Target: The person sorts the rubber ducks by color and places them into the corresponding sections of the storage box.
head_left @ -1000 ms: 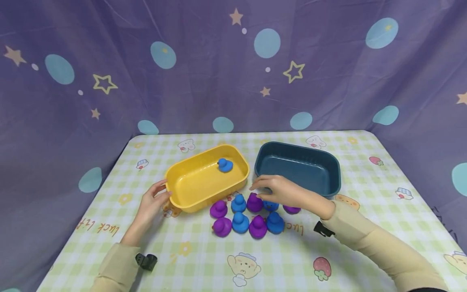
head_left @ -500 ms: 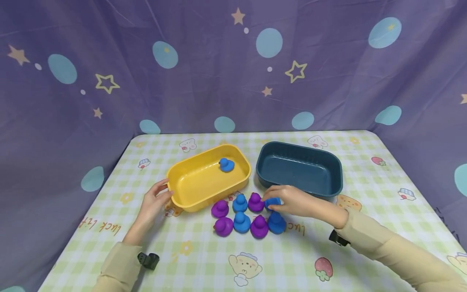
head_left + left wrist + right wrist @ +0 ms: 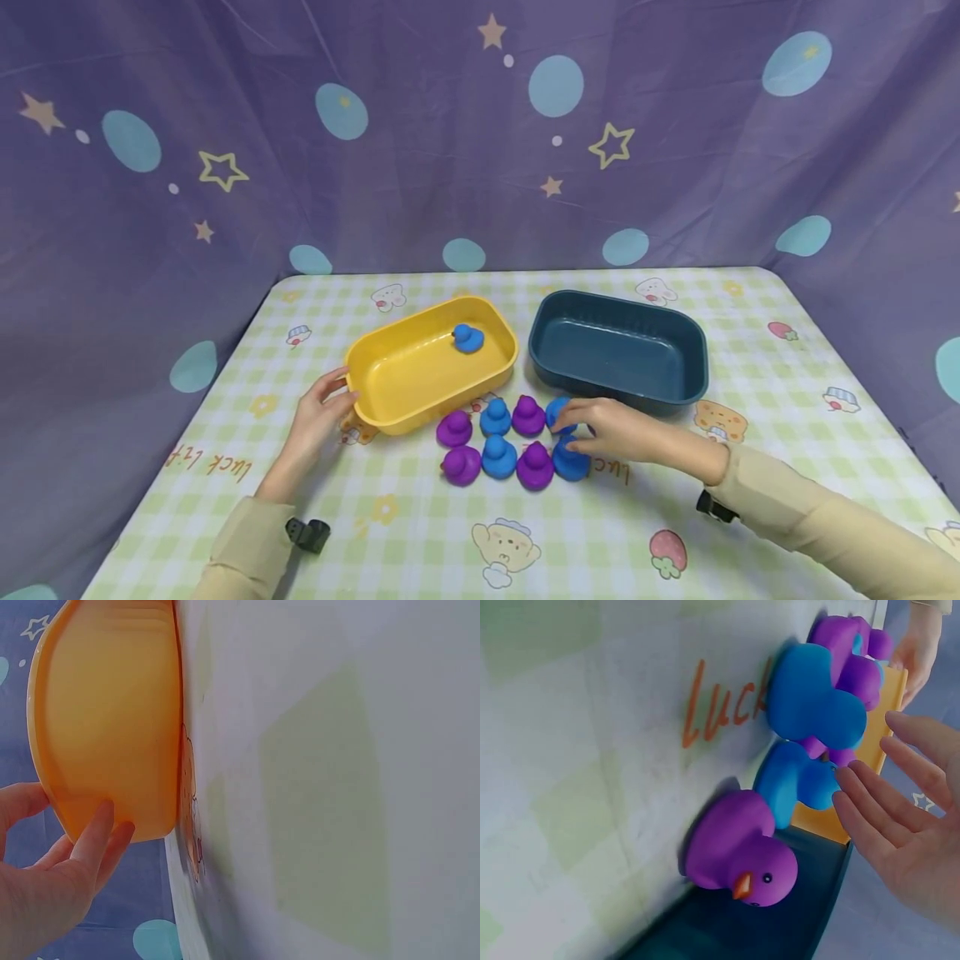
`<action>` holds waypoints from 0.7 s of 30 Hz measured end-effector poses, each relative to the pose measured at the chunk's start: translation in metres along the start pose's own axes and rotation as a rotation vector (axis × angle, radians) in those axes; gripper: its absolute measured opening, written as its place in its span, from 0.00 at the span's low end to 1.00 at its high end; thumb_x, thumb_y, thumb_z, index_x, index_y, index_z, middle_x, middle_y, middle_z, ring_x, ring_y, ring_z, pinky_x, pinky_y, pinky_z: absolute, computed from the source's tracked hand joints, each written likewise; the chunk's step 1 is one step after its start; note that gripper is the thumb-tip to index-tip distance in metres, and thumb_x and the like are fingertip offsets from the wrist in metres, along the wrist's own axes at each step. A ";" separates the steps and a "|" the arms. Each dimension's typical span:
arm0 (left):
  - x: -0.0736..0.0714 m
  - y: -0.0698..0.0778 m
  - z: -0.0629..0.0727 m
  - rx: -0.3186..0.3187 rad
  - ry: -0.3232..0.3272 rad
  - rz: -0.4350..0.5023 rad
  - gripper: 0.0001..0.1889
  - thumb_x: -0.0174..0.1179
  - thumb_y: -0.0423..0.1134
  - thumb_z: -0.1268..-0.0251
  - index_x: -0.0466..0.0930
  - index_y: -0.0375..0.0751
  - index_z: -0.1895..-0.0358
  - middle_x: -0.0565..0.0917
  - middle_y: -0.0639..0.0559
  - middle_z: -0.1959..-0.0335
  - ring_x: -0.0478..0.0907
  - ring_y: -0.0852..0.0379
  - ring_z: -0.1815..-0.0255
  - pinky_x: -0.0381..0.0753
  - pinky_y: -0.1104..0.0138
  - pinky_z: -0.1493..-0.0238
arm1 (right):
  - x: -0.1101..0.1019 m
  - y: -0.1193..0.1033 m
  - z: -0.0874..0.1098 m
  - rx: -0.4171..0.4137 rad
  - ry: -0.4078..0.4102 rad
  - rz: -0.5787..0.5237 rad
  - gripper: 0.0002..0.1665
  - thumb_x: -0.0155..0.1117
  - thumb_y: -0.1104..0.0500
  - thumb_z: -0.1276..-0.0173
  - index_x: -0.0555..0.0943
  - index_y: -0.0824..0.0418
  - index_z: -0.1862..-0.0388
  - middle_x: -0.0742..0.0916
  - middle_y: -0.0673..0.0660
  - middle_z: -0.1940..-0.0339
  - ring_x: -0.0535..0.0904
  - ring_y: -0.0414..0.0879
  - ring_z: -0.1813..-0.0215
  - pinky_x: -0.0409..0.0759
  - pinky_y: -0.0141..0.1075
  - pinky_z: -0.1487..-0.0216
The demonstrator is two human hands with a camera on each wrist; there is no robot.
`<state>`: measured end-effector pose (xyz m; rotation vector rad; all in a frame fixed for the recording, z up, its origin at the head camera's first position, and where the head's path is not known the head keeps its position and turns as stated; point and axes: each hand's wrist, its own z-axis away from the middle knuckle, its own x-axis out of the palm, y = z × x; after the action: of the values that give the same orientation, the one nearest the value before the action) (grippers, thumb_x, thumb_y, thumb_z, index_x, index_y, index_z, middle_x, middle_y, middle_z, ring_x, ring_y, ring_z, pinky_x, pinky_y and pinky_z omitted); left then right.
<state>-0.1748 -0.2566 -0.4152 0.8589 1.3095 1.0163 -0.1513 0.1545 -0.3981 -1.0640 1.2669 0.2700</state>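
My left hand (image 3: pixel 313 421) touches the left end of a yellow tub (image 3: pixel 420 367), fingers fairly straight; in the left wrist view they lie along its outer wall (image 3: pixel 112 735). One blue toy duck (image 3: pixel 468 339) sits inside that tub. In front stand two rows of purple and blue ducks. My right hand (image 3: pixel 618 431) hovers at their right end, over the front blue duck (image 3: pixel 572 465) and the back blue duck (image 3: pixel 558 412). Its fingers are spread and nothing is in them in the right wrist view. There a purple duck (image 3: pixel 739 847) shows, mostly covered by the hand in the head view.
A dark teal tub (image 3: pixel 615 346) stands behind the right hand, with the yellow tub to its left. The checkered tablecloth (image 3: pixel 360 533) covers the table, and a purple curtain (image 3: pixel 420 167) hangs behind it.
My right hand has moved from above the back row's purple duck rightward and nearer, to the blue ducks at the right end. The left hand and both tubs stay in place.
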 end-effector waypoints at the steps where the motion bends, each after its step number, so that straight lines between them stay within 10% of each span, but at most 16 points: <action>1: 0.000 0.000 0.000 0.005 -0.001 0.002 0.28 0.52 0.37 0.38 0.56 0.35 0.36 0.64 0.35 0.41 0.70 0.79 0.64 0.71 0.81 0.60 | 0.001 0.000 0.001 0.000 -0.001 -0.004 0.14 0.62 0.57 0.42 0.80 0.60 0.57 0.80 0.50 0.56 0.76 0.42 0.54 0.76 0.34 0.56; 21: 0.000 0.000 0.000 -0.002 0.002 -0.005 0.28 0.52 0.37 0.38 0.56 0.36 0.36 0.63 0.36 0.41 0.69 0.79 0.63 0.71 0.81 0.61 | 0.014 0.007 0.006 -0.025 0.031 0.012 0.15 0.66 0.58 0.46 0.81 0.61 0.60 0.80 0.51 0.59 0.76 0.43 0.55 0.76 0.33 0.55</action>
<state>-0.1749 -0.2567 -0.4152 0.8529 1.3116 1.0143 -0.1477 0.1571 -0.4139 -1.0860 1.3009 0.2800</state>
